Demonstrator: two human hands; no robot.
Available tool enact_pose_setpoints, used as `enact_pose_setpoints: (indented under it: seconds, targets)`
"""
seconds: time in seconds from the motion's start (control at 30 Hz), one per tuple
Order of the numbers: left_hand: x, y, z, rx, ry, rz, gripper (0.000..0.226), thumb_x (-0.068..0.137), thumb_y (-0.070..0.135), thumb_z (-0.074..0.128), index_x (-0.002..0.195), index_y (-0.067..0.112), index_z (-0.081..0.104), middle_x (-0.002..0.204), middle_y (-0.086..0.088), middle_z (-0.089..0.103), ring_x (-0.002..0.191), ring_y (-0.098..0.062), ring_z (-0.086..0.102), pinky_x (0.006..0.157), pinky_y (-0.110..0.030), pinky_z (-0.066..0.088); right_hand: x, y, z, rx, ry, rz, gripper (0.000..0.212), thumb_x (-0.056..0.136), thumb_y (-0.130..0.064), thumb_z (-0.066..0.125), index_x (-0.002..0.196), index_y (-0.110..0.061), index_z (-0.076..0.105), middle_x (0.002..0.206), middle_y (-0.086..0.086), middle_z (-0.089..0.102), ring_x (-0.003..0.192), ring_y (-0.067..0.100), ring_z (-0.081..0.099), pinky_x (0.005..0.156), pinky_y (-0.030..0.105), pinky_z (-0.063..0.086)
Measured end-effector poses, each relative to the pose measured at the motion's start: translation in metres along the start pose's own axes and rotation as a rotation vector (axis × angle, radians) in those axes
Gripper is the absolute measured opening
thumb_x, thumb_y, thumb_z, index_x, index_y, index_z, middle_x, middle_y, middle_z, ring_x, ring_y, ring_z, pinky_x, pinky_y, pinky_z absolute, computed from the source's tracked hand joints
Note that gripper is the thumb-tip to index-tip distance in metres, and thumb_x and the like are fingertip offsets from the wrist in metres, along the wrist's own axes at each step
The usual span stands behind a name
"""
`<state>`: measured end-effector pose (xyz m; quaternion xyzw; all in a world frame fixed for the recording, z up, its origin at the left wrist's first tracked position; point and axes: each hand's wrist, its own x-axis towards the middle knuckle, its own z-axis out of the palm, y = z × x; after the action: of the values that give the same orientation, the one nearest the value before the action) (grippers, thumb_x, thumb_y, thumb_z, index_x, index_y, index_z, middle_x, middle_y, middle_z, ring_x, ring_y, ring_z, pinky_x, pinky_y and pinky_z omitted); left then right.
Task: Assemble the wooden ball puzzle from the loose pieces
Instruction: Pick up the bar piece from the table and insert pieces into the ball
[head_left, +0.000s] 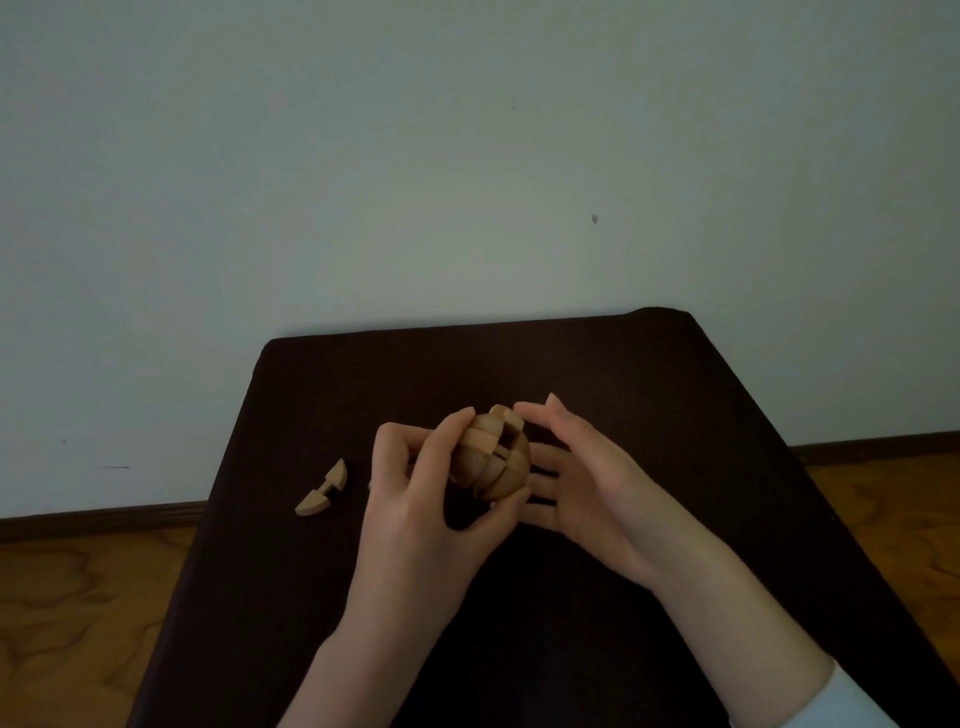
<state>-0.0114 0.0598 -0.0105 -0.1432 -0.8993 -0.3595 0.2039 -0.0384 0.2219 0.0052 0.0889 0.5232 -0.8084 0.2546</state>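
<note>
Left hand (415, 483) grip closed around the partly assembled wooden ball (493, 457) at frame centre. Right hand (576, 467) open, fingertips touching its top. Loose piece (323, 489) lies left on the tabletop (649, 395), long axis diagonal, lower-left to upper-right.

smooth pale wood ball puzzle (493, 457) (matt), dark matt table (675, 415)

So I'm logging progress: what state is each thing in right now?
wooden ball: partly assembled, gap showing, held above the table.
loose piece: lying on the dark table, untouched.
left hand: grips the ball.
right hand: fingers straight, touching the ball.
</note>
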Motion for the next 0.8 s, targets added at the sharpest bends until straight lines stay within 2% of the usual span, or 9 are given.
enact_pose_setpoints:
  seconds: [0.1,0.23,0.33,0.43,0.53,0.6,0.73,0.8]
  targets:
    - [0.0,0.0,-0.001,-0.002,0.008,-0.002,0.071,0.065,0.032,0.081,0.129,0.013,0.056,0.108,0.004,0.04,0.104,0.014,0.042,0.09,0.003,0.033,0.003,0.001,0.001,-0.1,0.076,-0.029,0.071,0.077,-0.06,0.054,0.137,-0.022,0.048,0.124,0.008,0.066,0.112,0.025,0.066,0.089,0.04,0.056]
    - [0.001,-0.002,-0.001,-0.004,0.017,-0.003,0.071,0.065,0.032,0.081,0.128,0.012,0.057,0.108,0.004,0.04,0.103,0.013,0.043,0.09,0.003,0.033,0.005,0.003,0.0,-0.168,0.124,-0.034,0.07,0.076,-0.064,0.047,0.132,-0.021,0.054,0.124,0.007,0.064,0.111,0.024,0.066,0.092,0.042,0.056]
    - [0.003,-0.004,-0.004,0.007,0.04,-0.021,0.07,0.065,0.036,0.078,0.128,0.013,0.057,0.106,0.003,0.041,0.091,0.006,0.043,0.086,0.001,0.037,0.006,0.004,-0.001,-0.218,0.19,-0.057,0.057,0.085,-0.06,0.044,0.123,-0.021,0.06,0.119,0.006,0.066,0.103,0.022,0.07,0.087,0.04,0.058]
    - [0.006,-0.007,-0.009,0.037,0.052,-0.046,0.071,0.064,0.037,0.079,0.128,0.014,0.057,0.104,0.002,0.042,0.087,0.004,0.038,0.072,-0.004,0.04,0.005,0.004,-0.004,-0.354,0.29,-0.102,0.035,0.099,-0.045,0.043,0.112,-0.022,0.065,0.112,0.004,0.068,0.093,0.018,0.071,0.077,0.031,0.059]
    - [0.008,-0.011,-0.014,0.051,0.061,-0.079,0.072,0.064,0.039,0.078,0.128,0.015,0.057,0.105,0.0,0.043,0.088,0.001,0.041,0.073,-0.007,0.036,0.007,0.004,-0.009,-0.618,0.355,-0.176,0.017,0.1,-0.03,0.05,0.107,-0.026,0.065,0.105,-0.003,0.067,0.082,0.011,0.068,0.066,0.023,0.056]
    - [0.011,-0.013,-0.018,0.058,0.067,-0.103,0.073,0.063,0.036,0.081,0.129,0.016,0.056,0.106,-0.001,0.043,0.089,-0.002,0.044,0.073,-0.007,0.036,0.011,0.004,-0.011,-0.838,0.364,-0.209,0.013,0.097,-0.027,0.056,0.108,-0.03,0.064,0.1,-0.009,0.065,0.077,0.007,0.067,0.062,0.018,0.05]
    - [0.013,-0.019,-0.023,0.064,0.082,-0.135,0.074,0.062,0.031,0.086,0.129,0.016,0.056,0.106,-0.001,0.043,0.088,-0.005,0.045,0.072,-0.007,0.035,0.026,0.001,-0.007,-1.156,0.372,-0.206,0.021,0.094,-0.029,0.061,0.115,-0.032,0.062,0.097,-0.014,0.058,0.08,0.002,0.059,0.064,0.013,0.042]
    - [0.014,-0.02,-0.025,0.075,0.089,-0.136,0.074,0.063,0.03,0.086,0.129,0.014,0.057,0.105,-0.001,0.042,0.088,-0.007,0.046,0.072,-0.007,0.035,0.035,-0.002,-0.002,-1.259,0.359,-0.241,0.03,0.093,-0.031,0.063,0.123,-0.031,0.06,0.1,-0.014,0.054,0.083,0.002,0.055,0.068,0.014,0.043]
